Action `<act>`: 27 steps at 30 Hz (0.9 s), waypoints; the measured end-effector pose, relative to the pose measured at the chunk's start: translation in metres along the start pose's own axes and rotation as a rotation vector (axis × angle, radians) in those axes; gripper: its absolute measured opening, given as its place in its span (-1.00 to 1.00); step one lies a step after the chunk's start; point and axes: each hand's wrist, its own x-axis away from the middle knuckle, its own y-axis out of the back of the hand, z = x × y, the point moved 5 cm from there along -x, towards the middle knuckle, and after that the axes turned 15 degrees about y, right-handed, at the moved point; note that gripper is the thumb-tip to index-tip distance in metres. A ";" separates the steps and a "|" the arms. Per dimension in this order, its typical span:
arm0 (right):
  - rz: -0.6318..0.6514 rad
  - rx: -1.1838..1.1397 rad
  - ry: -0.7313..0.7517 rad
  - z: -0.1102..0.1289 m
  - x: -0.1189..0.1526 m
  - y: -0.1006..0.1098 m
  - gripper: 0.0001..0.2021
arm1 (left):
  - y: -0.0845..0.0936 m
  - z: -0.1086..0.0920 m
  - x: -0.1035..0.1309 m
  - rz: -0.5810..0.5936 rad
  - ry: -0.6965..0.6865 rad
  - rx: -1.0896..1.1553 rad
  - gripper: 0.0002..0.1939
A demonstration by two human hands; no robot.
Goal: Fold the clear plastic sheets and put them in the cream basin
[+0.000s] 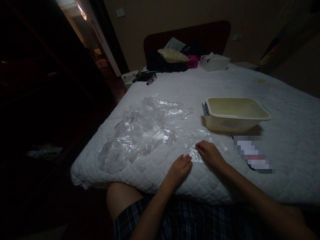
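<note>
A thin clear plastic bag lies on the white quilted bed in front of me. My right hand is over it, thumb and fingertips pinched together on the film. Beside the bag's near left corner, my left hand rests palm down with its fingers stretched out, fingertips at the bag's edge. To the left spreads a crumpled heap of clear plastic bags, glossy and overlapping. Neither hand touches the main part of that heap.
A cream plastic tub with grey handles stands right of the bags. Nearer me lies a pixelated flat object. Toward the headboard are a pillow, a white box and dark cloth. The bed's left edge drops to dark floor.
</note>
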 end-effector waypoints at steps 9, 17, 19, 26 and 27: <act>0.034 -0.023 0.003 -0.004 -0.002 0.001 -0.78 | -0.002 0.000 0.000 0.012 -0.010 -0.041 -0.78; 0.038 -0.152 0.024 0.011 -0.001 0.008 -0.80 | -0.001 -0.001 0.000 -0.023 -0.021 -0.044 -0.79; 0.118 -0.143 0.079 0.016 0.000 0.003 -0.80 | 0.000 -0.002 0.000 -0.027 -0.019 -0.046 -0.79; 0.219 -0.050 0.098 0.010 0.000 -0.008 -0.80 | 0.001 -0.003 0.000 -0.016 -0.019 -0.055 -0.79; 0.213 -0.052 0.098 0.010 -0.001 -0.008 -0.79 | 0.001 -0.003 0.000 -0.012 -0.016 -0.058 -0.79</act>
